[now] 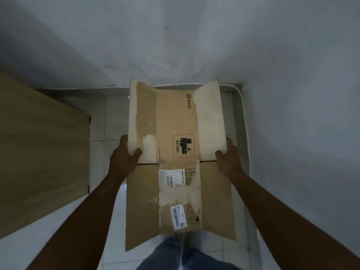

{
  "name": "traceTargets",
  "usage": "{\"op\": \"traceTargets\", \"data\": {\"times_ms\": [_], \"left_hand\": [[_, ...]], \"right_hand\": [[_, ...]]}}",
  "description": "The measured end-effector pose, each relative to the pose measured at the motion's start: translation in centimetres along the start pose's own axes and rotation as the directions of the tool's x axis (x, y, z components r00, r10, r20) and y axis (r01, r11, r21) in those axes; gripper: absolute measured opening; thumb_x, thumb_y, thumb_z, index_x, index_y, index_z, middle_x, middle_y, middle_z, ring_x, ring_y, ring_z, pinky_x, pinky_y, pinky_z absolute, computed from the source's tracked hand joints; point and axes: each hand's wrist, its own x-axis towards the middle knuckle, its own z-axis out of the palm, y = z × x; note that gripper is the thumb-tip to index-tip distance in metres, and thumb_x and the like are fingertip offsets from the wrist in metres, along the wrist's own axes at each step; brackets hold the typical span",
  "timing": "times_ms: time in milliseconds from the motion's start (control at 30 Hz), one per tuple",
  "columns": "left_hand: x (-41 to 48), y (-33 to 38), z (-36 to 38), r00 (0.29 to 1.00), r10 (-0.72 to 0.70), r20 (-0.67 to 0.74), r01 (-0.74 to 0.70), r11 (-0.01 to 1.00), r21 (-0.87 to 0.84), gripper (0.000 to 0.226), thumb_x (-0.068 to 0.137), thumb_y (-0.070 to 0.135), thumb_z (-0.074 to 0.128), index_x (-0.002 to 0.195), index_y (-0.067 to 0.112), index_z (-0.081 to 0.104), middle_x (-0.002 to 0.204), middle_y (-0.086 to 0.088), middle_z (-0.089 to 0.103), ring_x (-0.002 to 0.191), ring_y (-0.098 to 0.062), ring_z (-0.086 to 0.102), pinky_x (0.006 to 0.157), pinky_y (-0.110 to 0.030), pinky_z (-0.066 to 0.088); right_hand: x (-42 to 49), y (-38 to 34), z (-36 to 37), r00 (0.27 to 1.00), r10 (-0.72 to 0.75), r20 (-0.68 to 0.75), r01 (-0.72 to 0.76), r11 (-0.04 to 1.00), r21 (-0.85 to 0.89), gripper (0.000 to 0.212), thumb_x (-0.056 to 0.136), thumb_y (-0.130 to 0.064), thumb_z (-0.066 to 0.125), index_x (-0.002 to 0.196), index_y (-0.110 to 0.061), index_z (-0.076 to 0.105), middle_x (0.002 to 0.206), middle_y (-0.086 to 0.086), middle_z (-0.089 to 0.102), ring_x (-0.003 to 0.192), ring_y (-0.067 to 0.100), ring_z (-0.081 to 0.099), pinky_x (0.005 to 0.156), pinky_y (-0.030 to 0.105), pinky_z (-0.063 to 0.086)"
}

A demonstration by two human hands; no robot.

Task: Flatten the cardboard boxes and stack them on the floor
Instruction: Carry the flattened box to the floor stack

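Brown corrugated cardboard box [176, 152], opened out and nearly flat, centre of the frame, held above the floor in front of the body; long axis running from mid-frame down to the lower edge

Upper panel printed "PICO" near the top right and a red hatched-border battery label [183, 146] reading "UN 3481" lower down; both side flaps on this half angled upward, whitish torn paper showing on their faces

Lower half carrying two white barcode shipping labels [171, 177], torn tape residue down the middle, brown side flaps spread outward to lower left and lower right

Left hand [124, 152], left of centre, clamped on the lower corner of the left whitish flap, thumb on the inner face, fingers wrapped behind

Right hand [228, 154], right of centre, clamped likewise on the lower corner of the right flap, thumb on the inner face

Bare forearms entering from both lower corners of the frame

Blue denim trouser legs [187, 256], bottom centre, directly below the box's lower edge

Pale glossy tiled floor [109, 121] beneath and around the box

Light wood-grain tabletop [39, 149], left side of the frame, apart from the box

Grey-white plastered wall [175, 36] across the upper half; thin white cable [245, 121] along its base at upper right
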Motion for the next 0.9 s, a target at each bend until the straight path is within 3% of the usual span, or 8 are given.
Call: {"op": "traceTargets", "data": {"times_ms": [200, 367, 500, 567, 700, 800, 900], "left_hand": [[7.0, -6.2, 7.2, 1.000, 0.003, 0.014, -0.003, 1.000, 0.006, 0.055, 0.098, 0.030, 0.062, 0.141, 0.007, 0.037, 0.128, -0.015, 0.061, 0.110, -0.034, 0.062, 0.081, -0.035, 0.049], [12.7, -10.6, 12.3, 0.999, -0.016, -0.046, 0.013, 0.998, -0.061, 0.053, 0.098, 0.031, 0.061, 0.141, 0.009, 0.038, 0.130, -0.015, 0.061, 0.113, -0.035, 0.062, 0.088, -0.039, 0.050], [15.3, -13.4, 14.8, 0.991, -0.048, -0.122, 0.032, 0.991, -0.130, 0.059, 0.099, 0.035, 0.059, 0.148, 0.016, 0.033, 0.137, -0.005, 0.054, 0.117, -0.022, 0.053, 0.093, -0.032, 0.043], [16.5, -14.3, 15.3, 0.992, -0.014, -0.128, 0.000, 0.994, -0.107, 0.062, 0.098, 0.042, 0.059, 0.149, 0.018, 0.033, 0.135, 0.005, 0.049, 0.117, -0.015, 0.048, 0.096, -0.032, 0.041], [18.6, -16.0, 16.8, 0.981, 0.016, -0.196, -0.028, 0.998, -0.059, 0.075, 0.088, 0.068, 0.058, 0.147, 0.026, 0.038, 0.144, -0.009, 0.049, 0.131, -0.029, 0.048, 0.107, -0.052, 0.043], [18.1, -15.2, 18.1, 0.979, -0.040, -0.202, 0.021, 0.996, -0.091, 0.078, 0.094, 0.058, 0.055, 0.155, 0.019, 0.027, 0.156, -0.013, 0.035, 0.143, -0.033, 0.032, 0.117, -0.052, 0.031], [18.3, -15.2, 18.7, 0.972, -0.045, -0.230, 0.016, 0.992, -0.127, 0.078, 0.088, 0.067, 0.055, 0.148, 0.019, 0.039, 0.147, -0.010, 0.046, 0.135, -0.032, 0.043, 0.112, -0.052, 0.039]], "right_hand": [[8.7, 5.2, 7.1, 0.999, -0.021, -0.024, 0.022, 1.000, 0.022, 0.056, 0.100, -0.010, 0.049, 0.153, -0.017, 0.033, 0.134, 0.017, 0.044, 0.097, 0.027, 0.056, 0.092, 0.044, 0.056], [14.1, 8.7, 12.9, 0.986, -0.103, -0.131, 0.103, 0.995, -0.010, 0.051, 0.103, -0.015, 0.051, 0.151, -0.013, 0.031, 0.139, 0.017, 0.039, 0.116, 0.032, 0.056, 0.095, 0.031, 0.045], [18.1, 11.4, 15.3, 0.956, -0.131, -0.263, 0.142, 0.990, 0.023, 0.055, 0.099, -0.032, 0.060, 0.145, -0.012, 0.036, 0.138, 0.016, 0.039, 0.121, 0.033, 0.053, 0.095, 0.037, 0.049], [20.0, 12.3, 15.8, 0.944, -0.103, -0.314, 0.114, 0.993, 0.018, 0.062, 0.096, -0.043, 0.062, 0.144, -0.014, 0.037, 0.140, 0.016, 0.039, 0.125, 0.034, 0.047, 0.102, 0.045, 0.046], [21.8, 12.9, 17.4, 0.935, -0.026, -0.354, 0.005, 0.998, -0.061, 0.073, 0.093, -0.060, 0.056, 0.146, -0.015, 0.036, 0.142, 0.017, 0.036, 0.131, 0.036, 0.037, 0.108, 0.048, 0.029], [22.4, 13.0, 17.8, 0.923, -0.033, -0.383, -0.019, 0.991, -0.131, 0.074, 0.091, -0.067, 0.052, 0.144, -0.017, 0.039, 0.140, 0.016, 0.038, 0.130, 0.037, 0.035, 0.107, 0.048, 0.026], [23.2, 13.5, 17.6, 0.924, -0.076, -0.375, 0.013, 0.986, -0.167, 0.075, 0.089, -0.070, 0.051, 0.141, -0.016, 0.043, 0.138, 0.015, 0.039, 0.130, 0.037, 0.034, 0.106, 0.049, 0.027]]}}
